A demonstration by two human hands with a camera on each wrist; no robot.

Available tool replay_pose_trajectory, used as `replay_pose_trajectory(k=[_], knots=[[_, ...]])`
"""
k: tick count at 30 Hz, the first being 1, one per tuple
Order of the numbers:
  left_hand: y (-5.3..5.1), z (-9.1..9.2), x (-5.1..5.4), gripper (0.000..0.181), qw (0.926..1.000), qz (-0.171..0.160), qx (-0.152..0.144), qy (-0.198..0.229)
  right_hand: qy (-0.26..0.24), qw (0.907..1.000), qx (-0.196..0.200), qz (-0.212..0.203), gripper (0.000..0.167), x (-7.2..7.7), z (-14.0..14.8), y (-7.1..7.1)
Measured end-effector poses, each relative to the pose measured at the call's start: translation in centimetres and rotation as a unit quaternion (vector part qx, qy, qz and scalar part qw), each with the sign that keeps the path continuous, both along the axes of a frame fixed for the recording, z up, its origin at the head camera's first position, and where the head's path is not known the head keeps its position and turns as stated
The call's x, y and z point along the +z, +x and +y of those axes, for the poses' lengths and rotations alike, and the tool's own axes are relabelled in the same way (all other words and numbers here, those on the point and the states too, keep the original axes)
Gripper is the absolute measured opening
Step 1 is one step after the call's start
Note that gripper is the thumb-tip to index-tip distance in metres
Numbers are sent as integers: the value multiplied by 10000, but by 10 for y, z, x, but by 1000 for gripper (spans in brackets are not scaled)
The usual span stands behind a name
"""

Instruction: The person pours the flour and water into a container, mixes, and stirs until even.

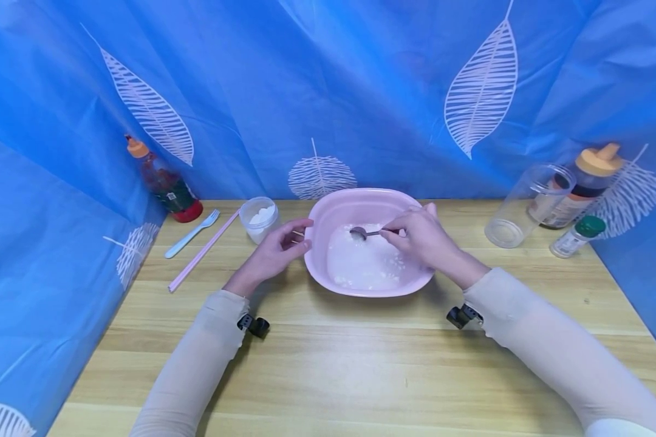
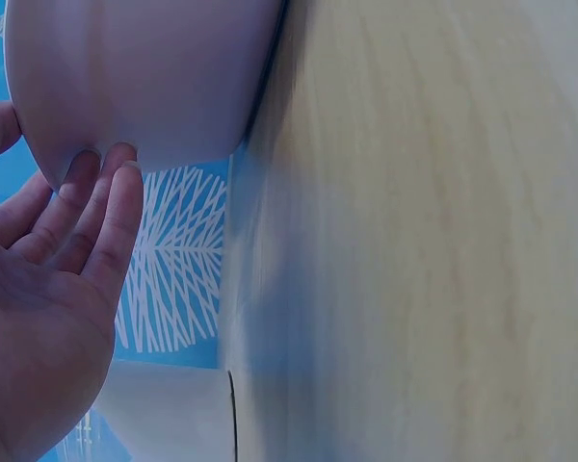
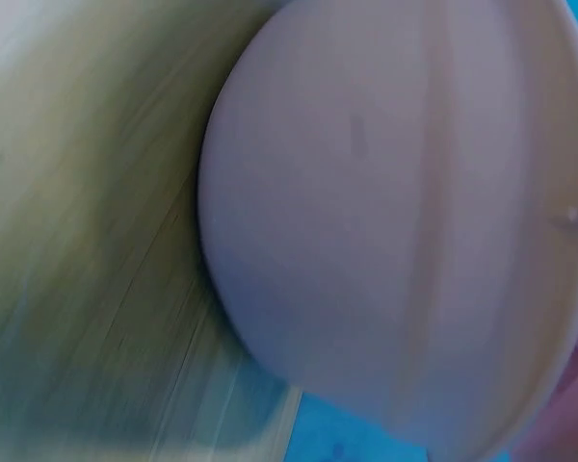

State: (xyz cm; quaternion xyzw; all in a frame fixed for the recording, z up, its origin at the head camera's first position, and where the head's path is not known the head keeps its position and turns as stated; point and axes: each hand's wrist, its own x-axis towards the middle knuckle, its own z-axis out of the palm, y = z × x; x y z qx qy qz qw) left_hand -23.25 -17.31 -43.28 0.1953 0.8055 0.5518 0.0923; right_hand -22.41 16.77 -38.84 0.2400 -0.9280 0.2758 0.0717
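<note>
Spoon (image 1: 359, 233) was pinched by the right hand (image 1: 420, 235) within the pink basin (image 1: 350, 211), whose rim was gripped by the left hand (image 1: 276, 250); white liquid (image 1: 358, 262) was already in, white bits (image 1: 396, 266) apparently left unmixed.

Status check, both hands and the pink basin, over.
Left hand gripping pink basin at the rim. Right hand holding spoon inside it. Whitish contents in there. Possible snag: clear tub close beside left hand.
</note>
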Motion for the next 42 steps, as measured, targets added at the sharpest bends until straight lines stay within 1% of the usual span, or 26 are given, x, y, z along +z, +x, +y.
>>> replay_pose_trajectory(k=[3, 9, 15, 20, 23, 27, 30, 33, 37, 39, 42], knots=[[0, 0, 0, 51, 10000, 10, -2, 30, -34, 9995, 197, -234, 11, 1, -5, 3], [-2, -1, -2, 51, 10000, 31, -14, 61, 63, 9968, 696, -397, 10, 3, -5, 9], [-2, -1, -3, 51, 10000, 58, 9, 0, 181, 9910, 1220, -529, 9, 8, 2, 12], [-1, -1, -2, 51, 10000, 94, 3, -9, 412, 9852, 1488, -750, 8, 16, 11, 15], [-1, -1, -1, 52, 10000, 91, -8, -16, 569, 9838, 1542, -718, 6, 21, 19, 16], [-1, -1, 0, 52, 10000, 68, 4, -38, 818, 9836, 1541, -450, 3, 28, 31, 19], [-1, -1, 0, 52, 10000, 43, 9, -39, 856, 9826, 1605, -363, 4, 32, 39, 20], [-2, -1, 0, 52, 10000, 62, 11, -48, 653, 9816, 1727, -488, 7, 30, 43, 19], [-1, -1, 0, 51, 9999, 95, 13, -49, 225, 9791, 1911, -663, 10, 21, 37, 16], [-1, -1, 0, 52, 10000, 89, 4, -41, 149, 9791, 1929, -620, 9, 15, 30, 15], [-1, 0, -1, 52, 10000, 81, -20, -17, 233, 9831, 1772, -389, 8, 10, 18, 14]])
